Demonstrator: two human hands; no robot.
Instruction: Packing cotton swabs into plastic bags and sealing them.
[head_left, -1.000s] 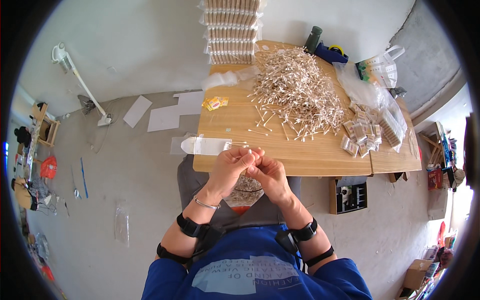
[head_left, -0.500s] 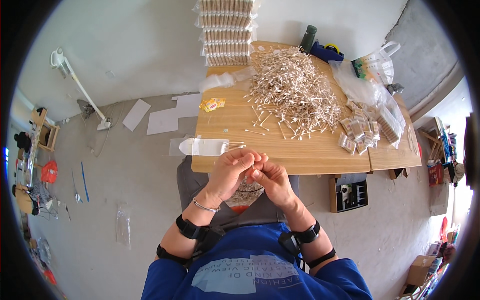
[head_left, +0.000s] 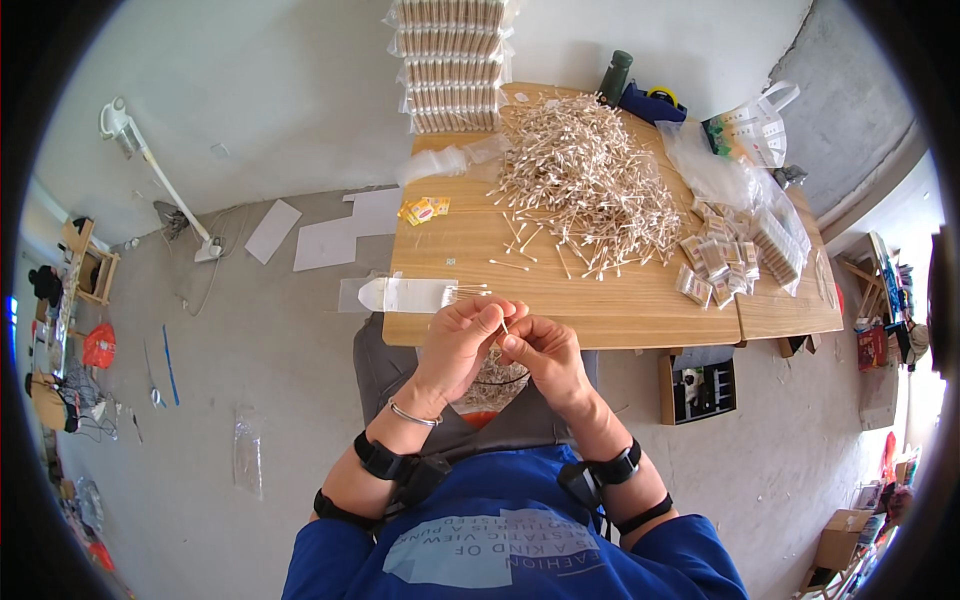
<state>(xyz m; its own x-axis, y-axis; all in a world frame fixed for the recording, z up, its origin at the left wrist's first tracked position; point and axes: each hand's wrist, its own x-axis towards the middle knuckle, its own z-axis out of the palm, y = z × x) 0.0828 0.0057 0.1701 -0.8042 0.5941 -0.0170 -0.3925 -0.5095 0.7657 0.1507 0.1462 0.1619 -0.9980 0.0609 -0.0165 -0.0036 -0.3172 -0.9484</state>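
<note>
At the far left of the frame a white stick vacuum (head_left: 150, 165) leans on the wall, with a clear plastic bag (head_left: 247, 455) lower down on the floor and white sheets (head_left: 325, 240) lying right of the vacuum. Left of centre, a white card sleeve (head_left: 420, 294) overhangs the left edge of the wooden table (head_left: 640, 318), cotton-tipped sticks (head_left: 470, 290) poking out of its right end. Above it lie yellow packets (head_left: 424, 210), and bagged bundles of sticks (head_left: 452, 70) rise in a stack at the top. At the centre, before the table's near edge, my left hand (head_left: 460, 345) pinches the upper end of one thin cotton swab (head_left: 503, 327) between thumb and fingers. My right hand (head_left: 545, 360) meets it, thumb and forefinger pinching its lower end. Above my right hand spreads a big loose heap of swabs (head_left: 590, 185); beyond it stand a dark green bottle (head_left: 616, 77) and a blue tape dispenser (head_left: 655, 103). Farther right are small wrapped packs (head_left: 718, 262) and, upper right, a carrier bag (head_left: 750, 135).
</note>
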